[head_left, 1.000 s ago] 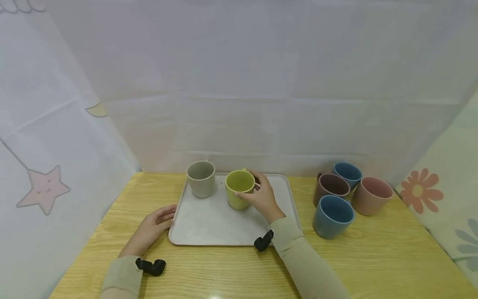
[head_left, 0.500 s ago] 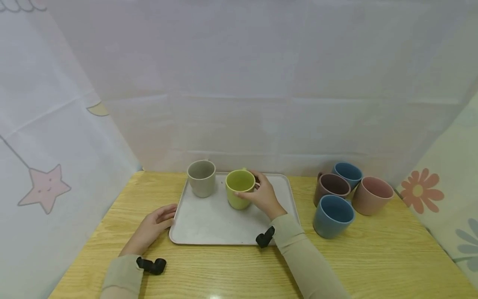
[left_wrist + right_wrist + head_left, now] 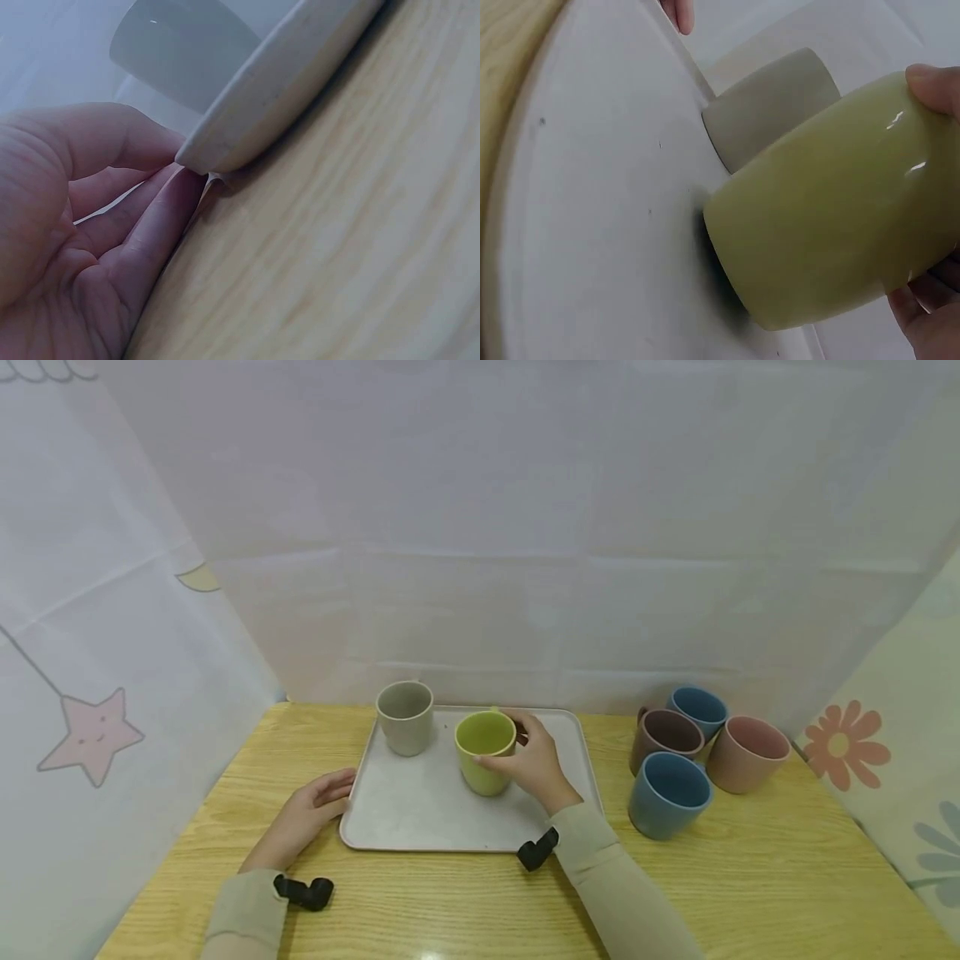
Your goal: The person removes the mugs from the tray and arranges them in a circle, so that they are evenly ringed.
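Note:
My right hand (image 3: 530,760) holds a yellow-green mug (image 3: 483,772) over the middle of the white tray (image 3: 420,827), with the thumb near its rim and fingers round the handle side. In the right wrist view, the mug (image 3: 832,202) leans over the tray (image 3: 607,195), a dark shadow under its base. A grey mug (image 3: 406,727) stands on the tray's back left corner. My left hand (image 3: 303,818) is at the tray's left edge. The left wrist view shows its thumb and fingers (image 3: 154,225) pinching the tray's rim (image 3: 225,127).
At the right on the wooden table (image 3: 450,910) stand a brown mug (image 3: 645,752), a front blue mug (image 3: 660,806), a back blue mug (image 3: 697,706) and a pink mug (image 3: 742,764), close together. A pale cloth (image 3: 480,568) hangs behind the table.
The yellow-green mug has shifted slightly toward me and a little right with my right hand. My left hand has stayed at the tray's edge.

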`<action>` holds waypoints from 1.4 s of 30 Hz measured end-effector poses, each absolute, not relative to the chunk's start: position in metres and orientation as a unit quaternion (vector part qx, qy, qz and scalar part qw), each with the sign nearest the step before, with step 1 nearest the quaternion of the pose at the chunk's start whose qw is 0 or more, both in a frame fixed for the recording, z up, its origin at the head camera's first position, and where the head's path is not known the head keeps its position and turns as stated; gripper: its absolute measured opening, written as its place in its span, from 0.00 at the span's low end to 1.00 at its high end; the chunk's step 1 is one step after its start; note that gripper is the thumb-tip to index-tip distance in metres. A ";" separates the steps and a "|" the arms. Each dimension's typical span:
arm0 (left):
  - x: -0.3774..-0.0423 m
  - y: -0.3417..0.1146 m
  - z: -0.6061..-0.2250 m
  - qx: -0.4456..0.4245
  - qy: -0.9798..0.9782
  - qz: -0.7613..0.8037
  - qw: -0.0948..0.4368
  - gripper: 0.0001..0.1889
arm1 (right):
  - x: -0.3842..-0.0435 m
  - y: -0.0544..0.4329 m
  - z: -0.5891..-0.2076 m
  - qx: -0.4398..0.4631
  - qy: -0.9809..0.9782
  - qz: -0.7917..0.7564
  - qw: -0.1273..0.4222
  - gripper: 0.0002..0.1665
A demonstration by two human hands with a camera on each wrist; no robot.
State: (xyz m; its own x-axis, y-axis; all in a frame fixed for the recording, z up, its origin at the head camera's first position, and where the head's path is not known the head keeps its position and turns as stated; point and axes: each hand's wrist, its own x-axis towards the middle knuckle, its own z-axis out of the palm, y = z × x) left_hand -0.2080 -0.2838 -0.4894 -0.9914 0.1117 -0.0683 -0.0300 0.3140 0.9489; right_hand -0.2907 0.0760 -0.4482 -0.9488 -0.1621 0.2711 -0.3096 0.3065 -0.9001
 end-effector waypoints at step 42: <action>-0.210 -0.284 -0.490 0.020 0.813 0.578 0.069 0.31 | -0.195 0.243 -0.353 0.254 -0.677 0.664 0.192 0.46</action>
